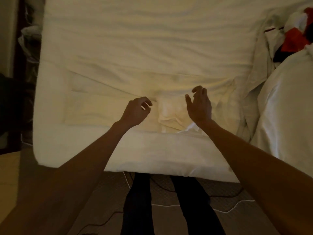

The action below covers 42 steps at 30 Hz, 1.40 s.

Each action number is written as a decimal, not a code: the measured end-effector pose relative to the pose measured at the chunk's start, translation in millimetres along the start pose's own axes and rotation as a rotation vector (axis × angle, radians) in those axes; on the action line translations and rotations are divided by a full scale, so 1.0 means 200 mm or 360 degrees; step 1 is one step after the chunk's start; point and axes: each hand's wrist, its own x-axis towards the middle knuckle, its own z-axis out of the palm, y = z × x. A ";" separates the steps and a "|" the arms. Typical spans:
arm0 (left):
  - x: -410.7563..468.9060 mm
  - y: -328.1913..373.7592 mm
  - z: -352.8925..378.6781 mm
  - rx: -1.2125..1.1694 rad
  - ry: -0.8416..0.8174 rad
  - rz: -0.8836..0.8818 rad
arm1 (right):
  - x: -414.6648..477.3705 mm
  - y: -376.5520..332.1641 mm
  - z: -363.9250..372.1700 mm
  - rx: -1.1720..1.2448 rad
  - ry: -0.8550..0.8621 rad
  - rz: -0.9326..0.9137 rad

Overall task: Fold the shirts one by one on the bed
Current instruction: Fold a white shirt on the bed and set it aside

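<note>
The left hand [137, 111] sits over the middle of the shirt [101, 107], fingers loosely curled with thumb and forefinger close together; no fabric is visibly held between them. The right hand [199, 106] is over the same garment, just right of the left hand, palm turned inward, fingers relaxed, slightly bent and spread apart, gripping nothing. Whether either hand touches the cloth cannot be told. Between the two hands lies a bunched section [169, 117] of the shirt, creased and raised above the surrounding fabric. The shirt is pale cream and lies flat and wide across the near part of the bed [135, 39], its left portion smooth with a straight lower edge. The bed sheet is white and lightly wrinkled beyond the shirt. To the right of the shirt rests a heap of white bedding [284, 107]. Beyond that heap, far right of the shirt, lies a red garment [293, 41]. Nearer the camera than the shirt, below the bed edge, the person's legs [137, 209] in dark trousers stand on the floor [101, 197]. A thin white cable [233, 208] runs across the floor beside the legs.
</note>
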 end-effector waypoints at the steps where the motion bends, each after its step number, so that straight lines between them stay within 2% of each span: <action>1: 0.01 -0.04 -0.06 -0.0124 0.0110 -0.0133 | 0.01 -0.07 0.04 0.0047 -0.0106 0.0012; 3: 0.05 -0.16 -0.20 -0.0489 0.0310 -0.0426 | 0.03 -0.24 0.15 0.0243 -0.0320 0.0082; 5: 0.10 -0.30 -0.37 -0.0902 0.0534 -0.0714 | 0.06 -0.44 0.28 0.0583 -0.0562 0.0285; 9: 0.22 -0.54 -0.68 -0.1488 0.0842 -0.1067 | 0.10 -0.80 0.56 0.1399 -0.0967 0.1178; 12: 0.33 -0.68 -0.84 -0.1813 0.0888 -0.1159 | 0.13 -0.98 0.74 0.1737 -0.0907 0.1596; 16: 0.47 -0.79 -0.96 -0.2015 0.0792 -0.1172 | 0.18 -1.10 0.88 0.2045 -0.0603 0.1876; 23: 0.66 -0.91 -1.07 -0.2339 0.0579 -0.1097 | 0.19 -1.15 0.98 0.2236 -0.0260 0.2017; 30: 0.66 -0.98 -1.19 -0.2435 0.0693 -0.1020 | 0.19 -1.18 0.94 0.2445 0.0135 0.1870; 35: 0.46 -1.01 -1.15 -0.2496 0.0881 -0.1051 | 0.11 -1.18 0.85 0.2302 0.0196 0.1804; 42: 0.20 -1.10 -1.00 -0.2327 0.0847 -0.1284 | -0.07 -1.08 0.82 0.1973 0.0284 0.1807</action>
